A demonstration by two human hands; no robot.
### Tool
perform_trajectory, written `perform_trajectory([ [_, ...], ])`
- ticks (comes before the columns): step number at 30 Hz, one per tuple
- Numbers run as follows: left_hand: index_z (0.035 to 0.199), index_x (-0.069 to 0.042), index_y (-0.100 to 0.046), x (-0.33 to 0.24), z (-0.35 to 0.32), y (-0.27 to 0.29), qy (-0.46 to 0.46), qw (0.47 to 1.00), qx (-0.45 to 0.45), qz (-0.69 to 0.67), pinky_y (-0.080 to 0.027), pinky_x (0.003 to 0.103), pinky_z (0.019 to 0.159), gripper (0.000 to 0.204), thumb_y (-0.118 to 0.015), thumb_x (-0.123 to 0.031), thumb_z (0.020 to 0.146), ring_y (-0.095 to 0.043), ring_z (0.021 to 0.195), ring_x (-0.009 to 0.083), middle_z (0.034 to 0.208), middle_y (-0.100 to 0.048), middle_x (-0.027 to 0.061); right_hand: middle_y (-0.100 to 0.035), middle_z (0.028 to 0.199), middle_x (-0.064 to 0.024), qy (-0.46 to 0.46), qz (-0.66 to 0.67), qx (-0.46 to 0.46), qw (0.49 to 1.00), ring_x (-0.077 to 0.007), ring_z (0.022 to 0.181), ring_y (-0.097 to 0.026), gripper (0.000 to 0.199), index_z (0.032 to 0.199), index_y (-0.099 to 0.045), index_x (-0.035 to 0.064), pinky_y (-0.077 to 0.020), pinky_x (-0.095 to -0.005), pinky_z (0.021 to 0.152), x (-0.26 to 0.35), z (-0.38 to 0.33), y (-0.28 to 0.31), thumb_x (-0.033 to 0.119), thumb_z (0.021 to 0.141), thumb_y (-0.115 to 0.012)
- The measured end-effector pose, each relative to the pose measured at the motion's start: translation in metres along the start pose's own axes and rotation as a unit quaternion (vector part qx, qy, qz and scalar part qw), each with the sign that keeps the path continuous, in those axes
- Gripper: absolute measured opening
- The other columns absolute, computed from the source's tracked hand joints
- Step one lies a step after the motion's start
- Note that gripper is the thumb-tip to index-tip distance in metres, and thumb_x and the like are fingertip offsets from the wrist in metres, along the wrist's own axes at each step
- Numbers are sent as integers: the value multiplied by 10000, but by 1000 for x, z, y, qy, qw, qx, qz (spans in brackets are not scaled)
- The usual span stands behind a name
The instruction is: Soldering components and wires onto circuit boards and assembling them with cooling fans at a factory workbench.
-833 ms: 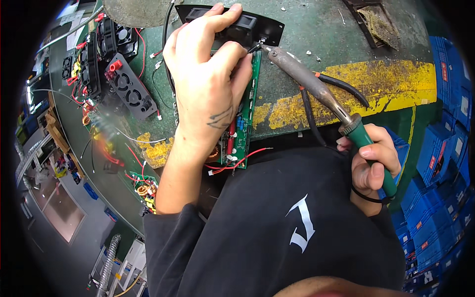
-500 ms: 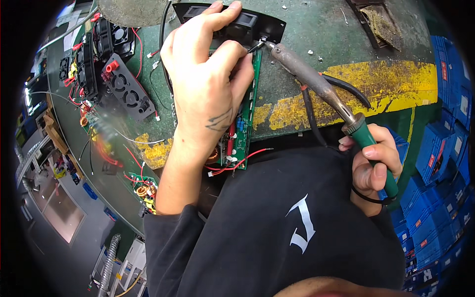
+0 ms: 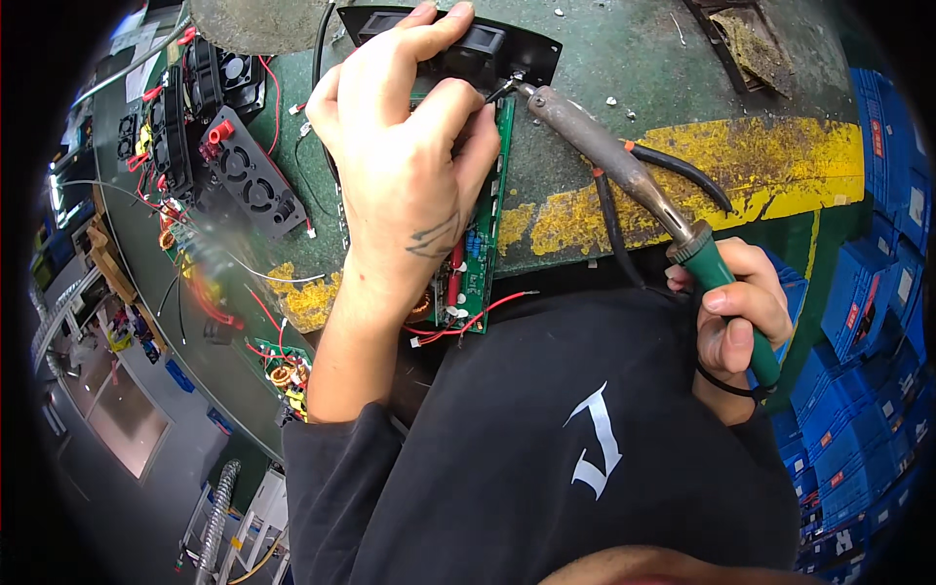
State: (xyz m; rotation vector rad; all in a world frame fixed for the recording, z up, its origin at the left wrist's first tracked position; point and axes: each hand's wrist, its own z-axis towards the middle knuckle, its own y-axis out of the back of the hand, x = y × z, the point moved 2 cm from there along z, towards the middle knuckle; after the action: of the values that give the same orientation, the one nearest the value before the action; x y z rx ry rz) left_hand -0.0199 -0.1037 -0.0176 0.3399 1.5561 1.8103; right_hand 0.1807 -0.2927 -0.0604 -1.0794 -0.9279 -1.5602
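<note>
My right hand is wrapped round the green handle of a soldering iron, which slants up and to the left. The iron's tip meets a small metal terminal on a black panel with a fan in it. Thumb and forefinger of my left hand pinch a short black wire that runs to the same terminal; its other fingertips rest on the panel's top edge. Beneath my left hand lies a green circuit board, mostly covered by hand and wrist. A red wire trails off its near end.
Pliers with black handles lie under the iron on the green bench. A dark panel with fan openings, black fans and another board are at the left. A sponge sits far right; blue bins stack beyond the bench.
The soldering iron has shifted slightly left, its tip still at the terminal, and my right hand has tilted a little with it. My left hand stays almost still.
</note>
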Motion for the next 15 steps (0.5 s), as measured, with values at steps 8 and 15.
perform_trajectory([
  [8,853,-75,-701,-3,1,1,9,1000,5,6,-395,471,1024,201,-789,-47,675,-571,1202,359,1281,-654,149,-657,979,-248,-1,32,-31,999,-258,760,-672,339,1072,-639,31,-573,-347,651,-3,-4,-1,341,1065,-502],
  [15,846,-81,-694,-5,3,0,23,1000,11,-2,-360,476,1028,193,-792,-59,681,-567,1212,349,1283,-650,143,-656,985,-252,1,32,-32,999,-256,762,-672,346,1083,-632,37,-575,-351,657,0,-4,-1,354,1070,-492],
])
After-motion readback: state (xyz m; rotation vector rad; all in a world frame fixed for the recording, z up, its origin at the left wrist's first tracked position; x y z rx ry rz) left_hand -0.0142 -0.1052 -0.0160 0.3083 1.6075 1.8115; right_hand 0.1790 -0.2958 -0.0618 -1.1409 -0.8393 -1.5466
